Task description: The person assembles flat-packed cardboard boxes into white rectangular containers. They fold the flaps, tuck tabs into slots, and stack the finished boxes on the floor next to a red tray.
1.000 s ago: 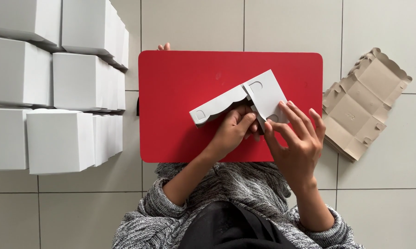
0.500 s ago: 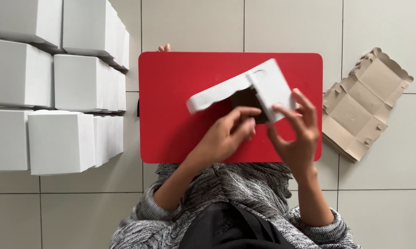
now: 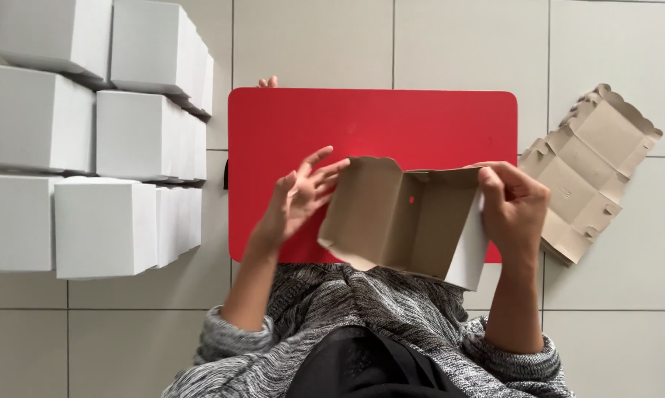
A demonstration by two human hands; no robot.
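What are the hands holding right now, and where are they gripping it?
The right hand grips a half-folded brown cardboard box by its right side panel. The left hand, fingers spread, is at its left flap, not gripping it.

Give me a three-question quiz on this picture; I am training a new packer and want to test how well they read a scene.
1. True or false: the right hand grips one side of the half-folded brown cardboard box.
2. Where is the flat unfolded brown cardboard blank?
A. on the red rectangular board
B. on the tiled floor beside that board, on the person's right
C. on top of the white boxes
3. Fill in: the stack of finished white cardboard boxes stands on the person's ____ side.

Key
1. True. The left hand is open, fingers spread at the other side.
2. B
3. left
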